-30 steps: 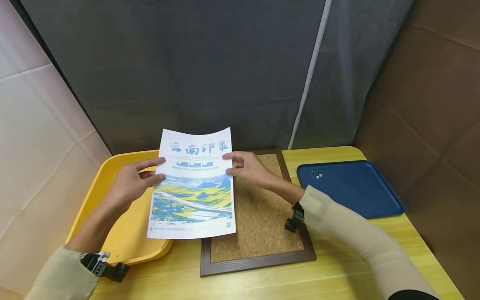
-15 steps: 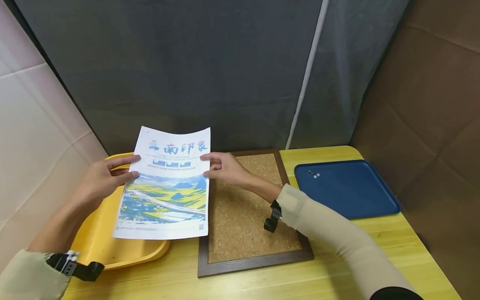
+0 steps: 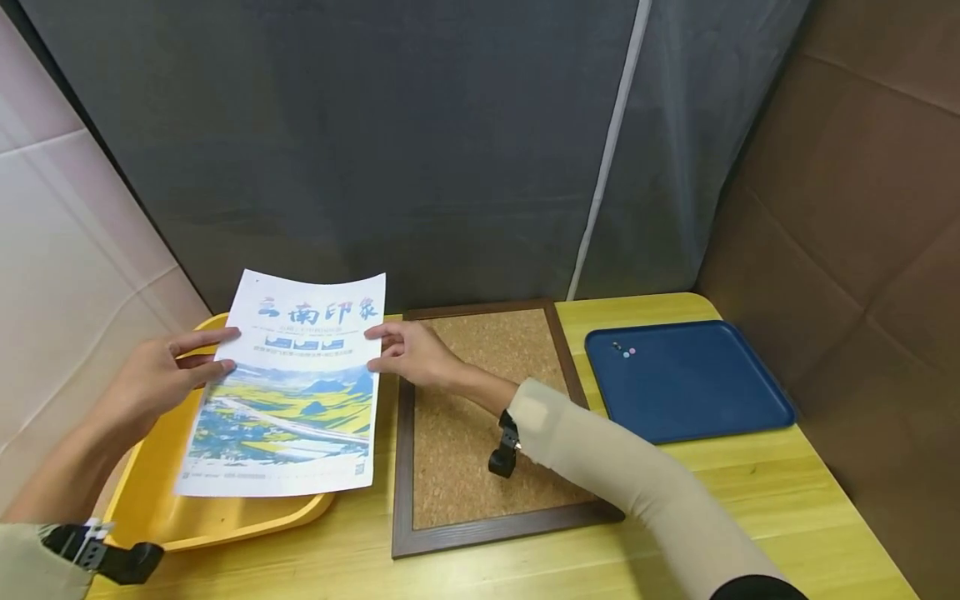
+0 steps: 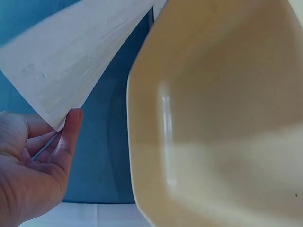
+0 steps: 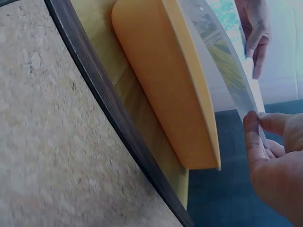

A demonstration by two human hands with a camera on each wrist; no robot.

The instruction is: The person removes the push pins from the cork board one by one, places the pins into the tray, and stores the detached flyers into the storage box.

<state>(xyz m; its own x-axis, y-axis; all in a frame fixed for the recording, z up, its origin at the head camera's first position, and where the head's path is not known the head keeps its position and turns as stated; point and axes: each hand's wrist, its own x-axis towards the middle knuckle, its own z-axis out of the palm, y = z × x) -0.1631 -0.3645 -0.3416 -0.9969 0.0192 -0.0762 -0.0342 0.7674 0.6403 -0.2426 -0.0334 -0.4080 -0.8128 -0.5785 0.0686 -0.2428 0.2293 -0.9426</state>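
Note:
A printed paper poster point(image 3: 285, 400), with blue lettering above a blue, yellow and green landscape, hangs over the yellow tray point(image 3: 247, 527) in the head view. My left hand point(image 3: 161, 379) pinches its left edge between thumb and fingers. Opposite, my right hand point(image 3: 416, 354) pinches the right edge, above the upper left part of the framed cork board point(image 3: 487, 467). The left wrist view shows the sheet's plain back point(image 4: 71, 61) above the pinching fingers. Seen from the right wrist, the poster point(image 5: 227, 56) is raised above the tray's rim point(image 5: 194, 85). Much of the tray's inside is hidden behind it.
On the right of the wooden table point(image 3: 720, 483) lies a blue tray point(image 3: 697, 383) with several tiny round pieces point(image 3: 626, 352) near its upper left corner. A dark grey curtain point(image 3: 450, 150) closes off the back. Pale and brown sheets hang at the sides.
Both hands have carried the poster leftward, from partly over the cork board to over the yellow tray. It has also dropped slightly in the last half second. Both pinches look the same.

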